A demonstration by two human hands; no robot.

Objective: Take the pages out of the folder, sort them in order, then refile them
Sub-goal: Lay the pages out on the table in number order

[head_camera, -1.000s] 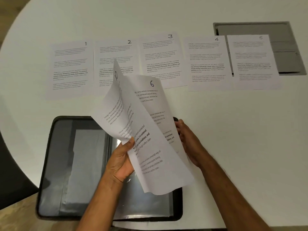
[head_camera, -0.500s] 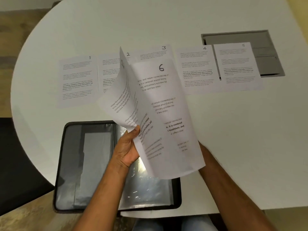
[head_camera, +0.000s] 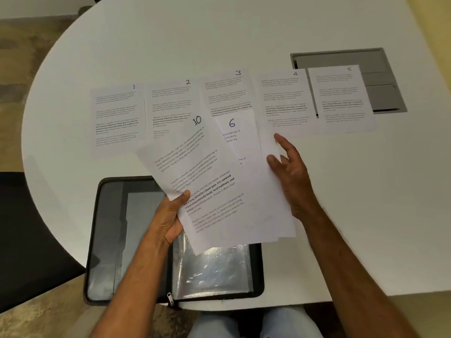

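Pages 10 and 6 are fanned above the open folder: the left hand grips the lower edge of page 10 with the thumb on top, and the right hand has relaxed, spread fingers resting against the right edge of the sheets behind. Farther out on the white bench, pages 1, 2, 3, 4 and 5 lie in a row, page 5 partly over a grey hatch. I judge the sorting about half done; the refiling into the shiny, empty-looking sleeves is not started.
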